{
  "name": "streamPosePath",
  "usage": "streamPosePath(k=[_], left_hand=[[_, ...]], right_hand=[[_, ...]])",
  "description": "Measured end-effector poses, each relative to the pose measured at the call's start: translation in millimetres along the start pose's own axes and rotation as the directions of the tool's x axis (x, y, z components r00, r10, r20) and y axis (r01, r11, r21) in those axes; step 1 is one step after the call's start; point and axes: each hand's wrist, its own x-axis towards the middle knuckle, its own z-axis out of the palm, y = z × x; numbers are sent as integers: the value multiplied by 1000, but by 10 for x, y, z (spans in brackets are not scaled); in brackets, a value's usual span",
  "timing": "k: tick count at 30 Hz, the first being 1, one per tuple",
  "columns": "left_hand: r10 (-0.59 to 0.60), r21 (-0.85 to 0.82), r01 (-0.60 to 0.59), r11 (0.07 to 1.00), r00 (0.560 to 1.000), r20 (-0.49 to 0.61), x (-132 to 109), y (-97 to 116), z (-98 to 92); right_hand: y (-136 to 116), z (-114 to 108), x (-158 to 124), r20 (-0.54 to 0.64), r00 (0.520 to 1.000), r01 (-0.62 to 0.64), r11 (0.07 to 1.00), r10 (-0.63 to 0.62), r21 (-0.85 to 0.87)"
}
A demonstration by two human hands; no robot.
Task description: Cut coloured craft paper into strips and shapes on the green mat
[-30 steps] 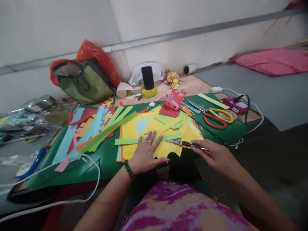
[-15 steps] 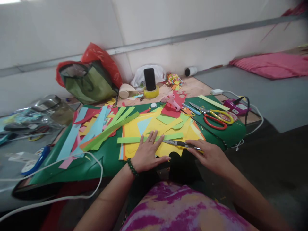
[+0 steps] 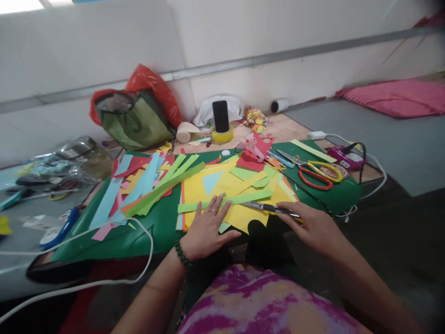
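My left hand [image 3: 207, 227] lies flat with fingers spread, its fingertips on a long light green paper strip [image 3: 252, 196]. That strip rests across a stack of yellow paper sheets [image 3: 194, 182]. In my right hand [image 3: 314, 227] is a utility knife [image 3: 269, 207], its blade pointing left toward the strip and close to its lower edge. Whether the blade touches the paper I cannot tell. Beyond the hands, a light blue paper piece [image 3: 212, 182] sits on the yellow sheets. Cut strips, blue [image 3: 148, 178] and green [image 3: 167, 188], are heaped to the left.
A green mat [image 3: 153, 241] covers the table. Scissors [image 3: 309, 171], a pink glue gun [image 3: 255, 150] and a purple plug block [image 3: 347, 157] lie to the right. A phone [image 3: 220, 116] leans at a tape roll [image 3: 222, 135]. A white cable [image 3: 151, 241] loops at the left.
The view has shifted slightly, so the table appears a little further right. My left hand has slid a little left and down along the strip. The knife stays in my right hand.
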Motion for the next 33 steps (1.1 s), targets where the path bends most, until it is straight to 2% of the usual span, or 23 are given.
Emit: streamPosePath(k=[6, 11, 17, 28, 33], left_hand=[[63, -16, -63, 998, 998, -6, 125, 212, 31], [72, -19, -72, 997, 997, -9, 173, 289, 65], [66, -27, -66, 997, 998, -7, 170, 285, 75], [55, -50, -55, 997, 998, 5, 181, 321, 57], [78, -62, -79, 995, 997, -22, 75, 171, -37]], right_hand=[[98, -35, -70, -39, 999, -31, 999, 31, -12], [122, -12, -71, -42, 999, -17, 1000, 16, -12], [167, -32, -105, -9, 1000, 6, 999, -5, 51], [73, 25, -37, 36, 999, 26, 995, -30, 100], [46, 35, -19, 24, 999, 33, 996, -35, 84]])
